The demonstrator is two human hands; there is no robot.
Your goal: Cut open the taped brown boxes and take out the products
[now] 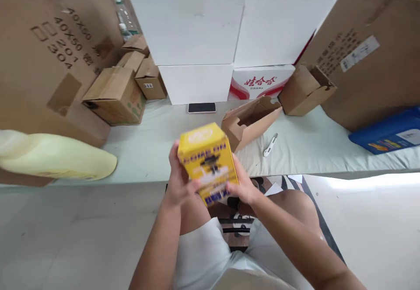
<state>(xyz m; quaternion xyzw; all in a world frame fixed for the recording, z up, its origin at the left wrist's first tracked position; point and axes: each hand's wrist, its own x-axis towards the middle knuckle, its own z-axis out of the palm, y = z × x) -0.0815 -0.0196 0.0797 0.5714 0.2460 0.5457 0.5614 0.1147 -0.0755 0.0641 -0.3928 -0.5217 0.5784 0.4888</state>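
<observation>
A small yellow box (207, 161) with blue lettering and a printed figure is held up over my lap, just in front of the table edge. My left hand (179, 180) grips its left side, thumb across the front. My right hand (243, 184) wraps the right side and lower corner. An open brown cardboard box (251, 121) lies on its side on the table right behind the yellow box. A white utility knife (270, 145) rests to the right of that carton.
A phone (201, 107) lies at the back of the pale green table (147, 150). Small cartons (116, 95) and a big brown box (49, 54) crowd the left, a yellow bag (55, 155) the left edge. White boxes (197, 32), another carton (306, 89) and a blue package (389, 131) stand behind and right.
</observation>
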